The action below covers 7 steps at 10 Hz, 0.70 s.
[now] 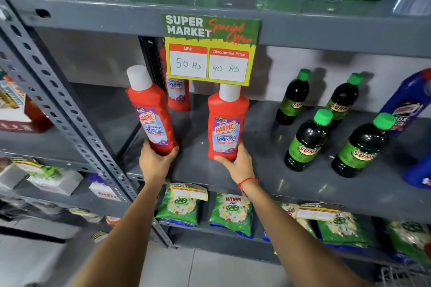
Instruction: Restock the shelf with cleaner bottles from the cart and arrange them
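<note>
On the left a perforated grey steel upright frames the smooth grey shelf. The left hand has its fingers wrapped round the base of a glossy red plastic Harpic bottle, white-capped, tilted left above the shelf's front edge. The right hand clamps the foot of a second Harpic bottle, upright, label reading "Bathroom Cleaner". A third red bottle stands behind. Above hangs a price card: "MRP 50 Rs", "Discounted Price 40 Rs". Rightward stand four dark, green-capped Sunny bottles.
</note>
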{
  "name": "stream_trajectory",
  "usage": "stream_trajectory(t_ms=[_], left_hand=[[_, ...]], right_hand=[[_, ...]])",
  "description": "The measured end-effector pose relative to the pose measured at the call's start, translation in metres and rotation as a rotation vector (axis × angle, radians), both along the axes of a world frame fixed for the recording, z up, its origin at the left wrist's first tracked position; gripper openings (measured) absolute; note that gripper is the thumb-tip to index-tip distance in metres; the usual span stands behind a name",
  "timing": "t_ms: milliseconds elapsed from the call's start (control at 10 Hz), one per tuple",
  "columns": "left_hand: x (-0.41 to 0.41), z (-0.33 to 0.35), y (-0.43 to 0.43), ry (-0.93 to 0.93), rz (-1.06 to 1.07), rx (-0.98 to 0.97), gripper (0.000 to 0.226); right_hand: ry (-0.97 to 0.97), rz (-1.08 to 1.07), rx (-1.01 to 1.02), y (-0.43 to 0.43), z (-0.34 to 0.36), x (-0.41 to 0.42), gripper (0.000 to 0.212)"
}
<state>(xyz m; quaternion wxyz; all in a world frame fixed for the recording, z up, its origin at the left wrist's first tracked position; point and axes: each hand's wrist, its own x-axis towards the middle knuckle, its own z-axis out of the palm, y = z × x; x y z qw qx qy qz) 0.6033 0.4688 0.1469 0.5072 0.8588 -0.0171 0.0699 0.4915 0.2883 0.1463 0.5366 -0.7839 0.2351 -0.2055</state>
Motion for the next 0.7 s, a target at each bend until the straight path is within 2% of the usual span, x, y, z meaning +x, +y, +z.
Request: stream_trajectory(t_ms=[300,500,600,700], left_hand=[[-0.001,0.006,0.005,0.010,-0.041,0.058,0.073],[-0.009,0.009,0.007,0.055,-0.088,0.024,0.082],[-0.020,0.002,0.008,0.007,-0.072,-0.011,0.080],[-0.041,0.004,0.004,-0.025,-0.044,-0.034,0.074]], right_hand=[[0.029,-0.047,-0.017,0.011,0.007,-0.004,0.068],[0.031,-0.056,-0.022,0.012,0.009,-0.019,0.075],[-0.044,-0.081,-0.099,0.009,0.012,-0.040,0.062],[-0.168,-0.119,-0.248,0.004,0.024,-0.064,0.036]])
